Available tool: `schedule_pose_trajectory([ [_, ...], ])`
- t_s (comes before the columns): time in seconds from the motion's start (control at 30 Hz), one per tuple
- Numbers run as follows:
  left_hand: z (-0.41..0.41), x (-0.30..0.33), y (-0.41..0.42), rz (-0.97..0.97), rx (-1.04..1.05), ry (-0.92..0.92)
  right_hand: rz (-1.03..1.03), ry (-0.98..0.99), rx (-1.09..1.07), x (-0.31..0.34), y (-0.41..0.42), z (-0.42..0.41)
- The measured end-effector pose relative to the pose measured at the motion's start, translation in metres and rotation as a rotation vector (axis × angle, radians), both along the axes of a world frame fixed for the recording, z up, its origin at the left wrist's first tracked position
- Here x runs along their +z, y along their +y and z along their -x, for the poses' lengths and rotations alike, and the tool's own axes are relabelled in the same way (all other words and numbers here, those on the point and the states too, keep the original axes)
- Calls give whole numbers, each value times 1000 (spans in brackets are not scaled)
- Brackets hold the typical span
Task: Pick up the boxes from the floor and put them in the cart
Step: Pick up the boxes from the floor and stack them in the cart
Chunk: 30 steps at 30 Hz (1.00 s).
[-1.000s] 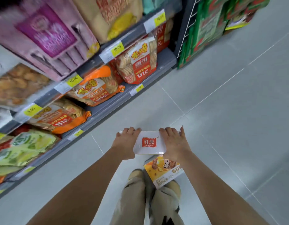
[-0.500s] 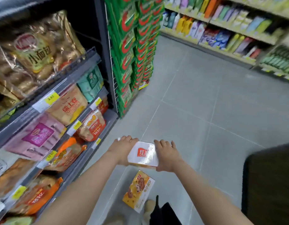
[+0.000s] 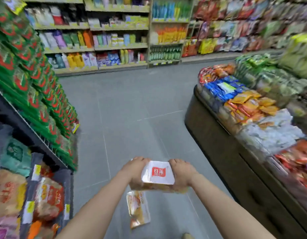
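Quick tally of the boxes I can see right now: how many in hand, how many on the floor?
In hand: 1, the white-topped box, held between left hand and right hand.
On the floor: 1, the orange box, below the hands.
Total: 2. No cart is in view.

White box (image 3: 157,173) raised higher off floor than a second ago, view swung up from shelf base to aisle, orange box (image 3: 138,208) now further below hands.
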State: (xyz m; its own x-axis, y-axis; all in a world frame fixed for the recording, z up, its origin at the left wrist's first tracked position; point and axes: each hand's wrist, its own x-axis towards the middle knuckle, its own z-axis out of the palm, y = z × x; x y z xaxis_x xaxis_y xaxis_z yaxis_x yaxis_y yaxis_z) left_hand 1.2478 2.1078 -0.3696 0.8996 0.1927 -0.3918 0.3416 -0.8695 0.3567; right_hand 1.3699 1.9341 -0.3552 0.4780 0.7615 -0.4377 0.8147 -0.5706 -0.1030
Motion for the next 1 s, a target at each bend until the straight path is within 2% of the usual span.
schedule_pose_trajectory([
  [0.3, -60, 29, -142, -54, -419, -33, 27, -62, -384, 32, -178, 19],
  [0.43, -75, 37, -244, -89, -620, -19, 31, -70, -591, 37, -283, 52],
  [0.8, 0, 30, -584, -52, -1079, 27, 110, -48, -1004, 34, -597, 218],
  [0.9, 31, 32, -679, -94, -1228, 23, 66, -46, -1156, 29, -676, 277],
  [1.0, 44, 32, -732, -97, -1326, 2, -23, -43, -1261, 23, -710, 304],
])
